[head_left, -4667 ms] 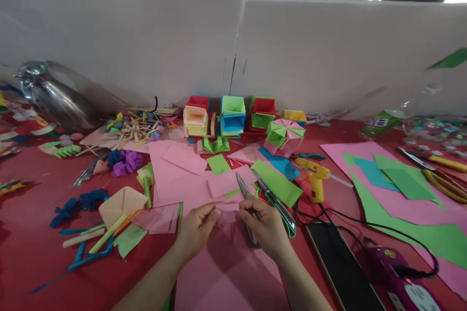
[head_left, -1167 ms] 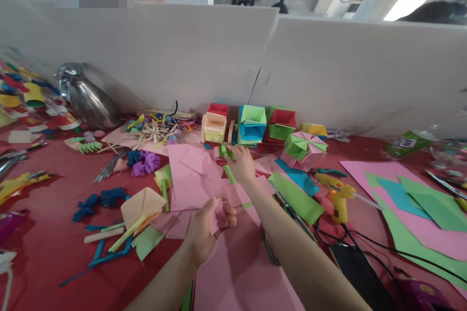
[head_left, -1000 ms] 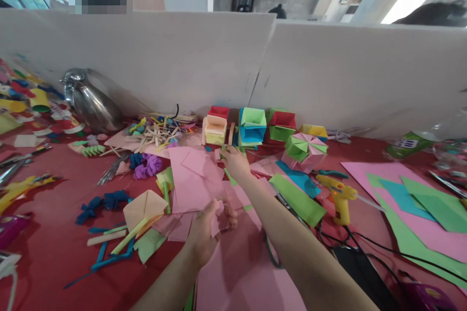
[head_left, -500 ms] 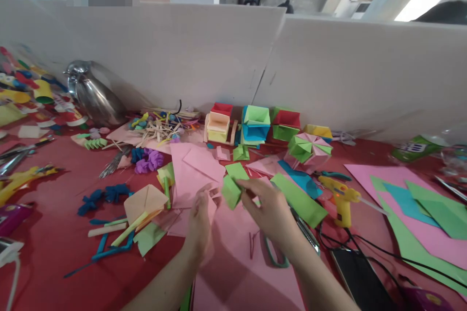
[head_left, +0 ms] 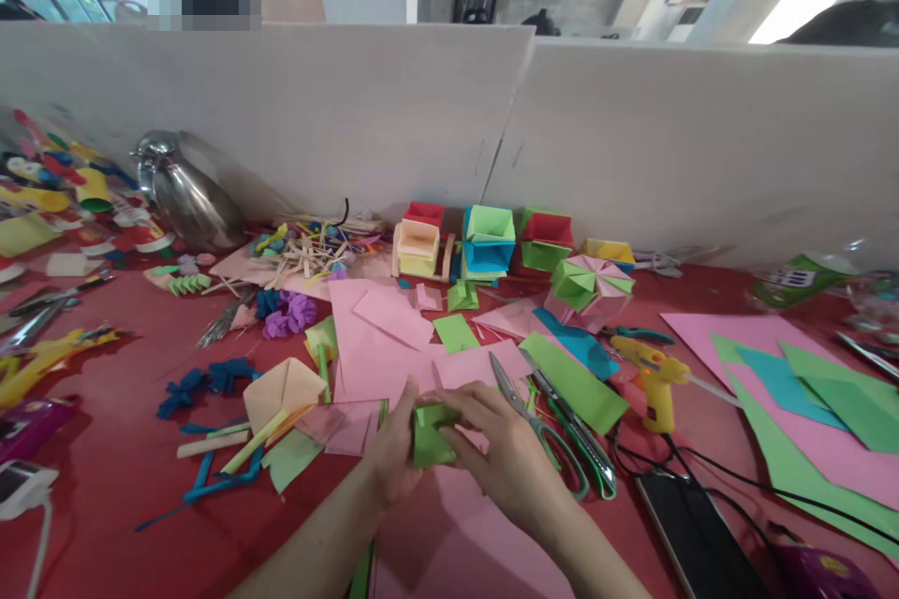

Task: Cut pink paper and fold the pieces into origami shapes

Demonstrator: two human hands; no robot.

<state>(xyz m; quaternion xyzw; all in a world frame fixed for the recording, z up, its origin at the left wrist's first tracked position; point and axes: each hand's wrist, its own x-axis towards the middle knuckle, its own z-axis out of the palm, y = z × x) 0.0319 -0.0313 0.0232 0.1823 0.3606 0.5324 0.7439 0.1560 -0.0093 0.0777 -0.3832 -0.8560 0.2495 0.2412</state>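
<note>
A small piece of folded green paper (head_left: 431, 438) is held between my two hands, above a large pink sheet (head_left: 470, 533). My left hand (head_left: 394, 449) grips its left edge, thumb up. The fingers of my right hand (head_left: 500, 445) close on its right side. Just right of my right hand lie open scissors (head_left: 544, 426) with grey-green handles and a box cutter (head_left: 580, 435). Beyond the hands, a green paper square (head_left: 456, 333) rests near pink sheets (head_left: 372, 337).
Folded paper boxes (head_left: 490, 243) line the white partition (head_left: 281, 112). A yellow glue gun (head_left: 656, 379) with a cord stands at right, near a phone (head_left: 692, 533) and coloured sheets (head_left: 773, 374). A metal jug (head_left: 193, 192) is back left. Paper strips (head_left: 225, 468) lie at left.
My right hand has brought the green paper down and toward me, against my left hand, which now grips it too. The scissors, partly covered before, show more fully.
</note>
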